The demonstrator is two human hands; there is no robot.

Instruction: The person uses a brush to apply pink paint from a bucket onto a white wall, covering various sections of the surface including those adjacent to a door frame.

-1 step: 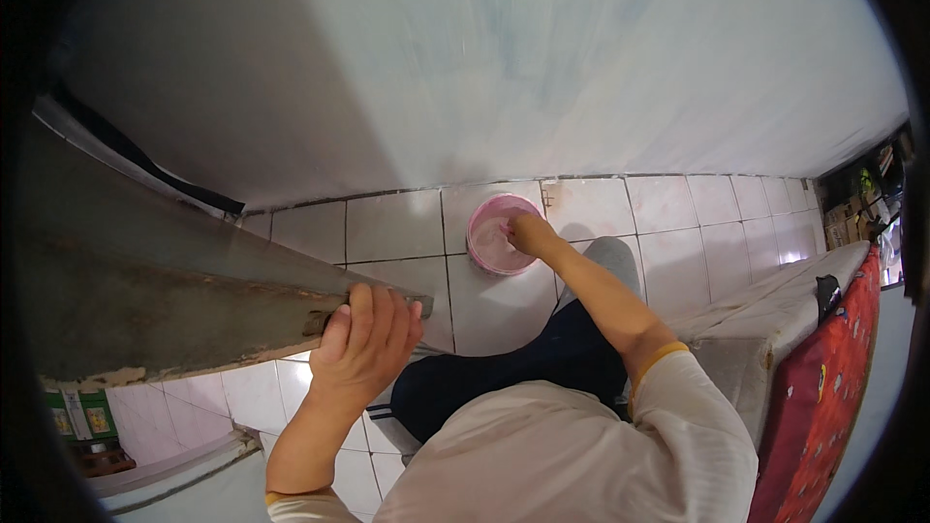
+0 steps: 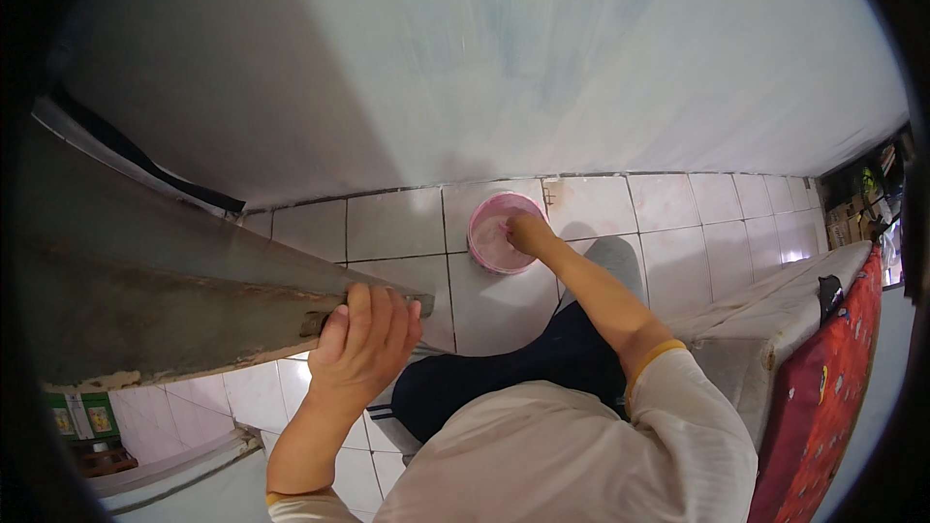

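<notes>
My left hand [image 2: 366,339] is wrapped round the free edge of a worn grey-green door [image 2: 194,310], near a metal latch plate [image 2: 418,303]. A pink bucket [image 2: 475,254] stands on the tiled floor close to the wall, with a pale, whitish-pink liquid [image 2: 496,247] inside. Over the bucket's right side, my right hand [image 2: 528,234] is closed, fingers pointing down into it. A small pink bit shows at its fingertips; the hand hides the rest, so I cannot tell its kind.
A pale wall [image 2: 581,58] with streaky bluish patches rises beyond the bucket. White floor tiles [image 2: 668,208] run along its foot. At the right lie a beige mattress [image 2: 736,339] and a red patterned one [image 2: 823,387]. Stacked clutter [image 2: 862,208] sits at the far right.
</notes>
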